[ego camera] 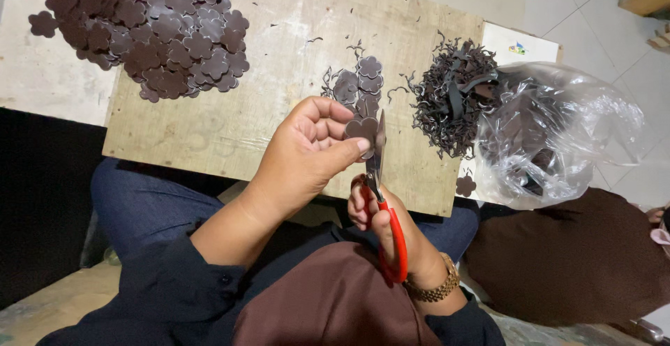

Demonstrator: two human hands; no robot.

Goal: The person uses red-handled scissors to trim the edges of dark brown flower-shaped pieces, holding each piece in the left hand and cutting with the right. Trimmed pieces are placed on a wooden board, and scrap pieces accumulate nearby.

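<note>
- Pale tiled floor, with a bare plywood board [279, 74] laid across the lap, edge to edge over dark blue trousers.
- Left hand [310, 152] curled shut on a brown flower-shaped cutout [361, 128], thumb pressed on its near face, fingers folded behind, held just above the board's near edge.
- Right hand [380, 224] closed through the red loop handles of a pair of scissors [377, 171], blades pointing up and away, nearly closed, metal touching the right edge of the cutout.
- Gold-coloured bracelet [434, 290] on the right wrist, just above a dark sleeve.
- Directly behind the held piece, a small stack of similar brown flower shapes [359, 84] lying on the board, a few thin curls of trimming beside it.
- Right of that stack, a tangled heap of dark narrow offcuts [447, 98], spilling toward the board's right edge.
- Touching the heap on its right, a clear plastic bag [558, 133], crumpled and partly open, more dark material visible inside.
- One lone flower shape [465, 186] lying below the bag, off the board's corner.
- Far left corner of the board: a large pile of finished brown flowers [150, 28], overlapping, some over the board's edge, well apart from both hands.
- Lower right, brown cloth [565, 262] spread beside the knee.
</note>
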